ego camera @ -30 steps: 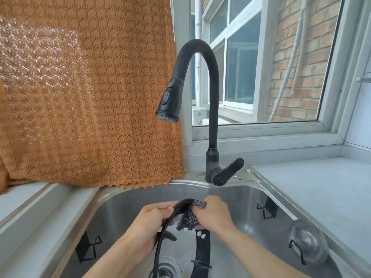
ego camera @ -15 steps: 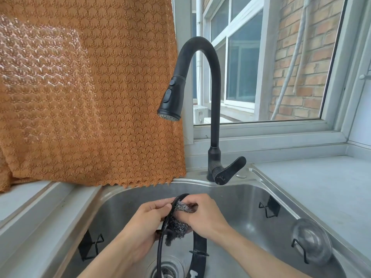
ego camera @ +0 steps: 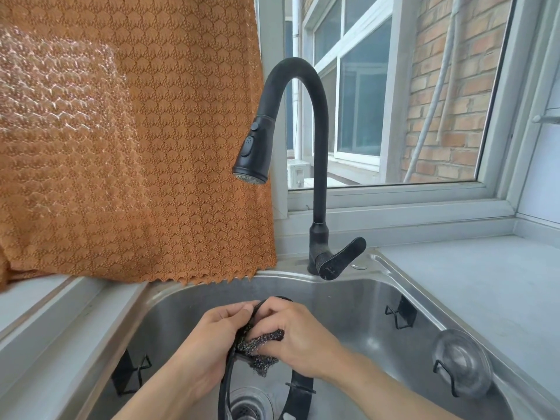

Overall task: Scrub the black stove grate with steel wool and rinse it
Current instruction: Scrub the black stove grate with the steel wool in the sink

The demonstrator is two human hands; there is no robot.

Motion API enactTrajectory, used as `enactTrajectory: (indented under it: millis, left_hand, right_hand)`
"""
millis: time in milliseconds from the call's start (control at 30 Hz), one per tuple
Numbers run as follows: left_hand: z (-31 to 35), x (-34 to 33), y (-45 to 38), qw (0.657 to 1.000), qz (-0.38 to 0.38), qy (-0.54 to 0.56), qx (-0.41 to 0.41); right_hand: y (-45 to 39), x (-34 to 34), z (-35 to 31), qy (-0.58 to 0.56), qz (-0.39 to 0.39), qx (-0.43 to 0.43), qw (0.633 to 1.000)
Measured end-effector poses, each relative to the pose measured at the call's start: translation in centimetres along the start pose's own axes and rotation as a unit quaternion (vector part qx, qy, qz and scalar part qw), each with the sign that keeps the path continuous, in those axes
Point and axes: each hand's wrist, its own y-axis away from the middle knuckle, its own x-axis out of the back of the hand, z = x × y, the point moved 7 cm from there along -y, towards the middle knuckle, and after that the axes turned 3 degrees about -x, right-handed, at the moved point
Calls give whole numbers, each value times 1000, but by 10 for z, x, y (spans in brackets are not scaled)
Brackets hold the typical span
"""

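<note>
Right over the stainless steel sink (ego camera: 348, 301), the left hand (ego camera: 209, 338) grips the top rim of the round black metal stove grate (ego camera: 224, 386), held upright above the drain (ego camera: 248, 406). The right hand (ego camera: 300, 338) curls around a grey wad of steel wool (ego camera: 259, 350), pressing it against the grate beneath the dry black gooseneck faucet (ego camera: 318, 140).

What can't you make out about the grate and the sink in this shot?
Head view only:
- Black stove grate: lower part cut off by the bottom edge; top arc hidden behind the left hand and right hand.
- Steel wool: partly hidden under the right hand's fingers.
- Drain: cut off by the bottom edge.
</note>
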Motion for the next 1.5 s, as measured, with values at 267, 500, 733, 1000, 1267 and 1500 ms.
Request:
enactTrajectory:
  millis: [267, 500, 733, 1000, 1267, 1500]
  left_hand:
    - [-1, -2, 3, 999, -21, -38, 0]
    - [-3, -4, 1, 997, -13, -67, -18]
    - [-5, -6, 0, 998, -7, -66, -24]
    - [0, -15, 5, 995, -10, -84, -45]
    - [-2, -13, 2, 994, -15, -101, -42]
    - [-1, -13, 2, 991, -13, -121, -46]
  right_hand:
    - [3, 26, 16, 36, 135, -111, 984]
    - [8, 30, 50, -21, 166, -276, 947]
    - [11, 42, 60, -28, 165, -341, 925]
    - [14, 32, 79, -105, 99, -438, 887]
    - [11, 44, 78, -78, 117, -417, 898]
    - [10, 20, 63, -29, -18, -381, 924]
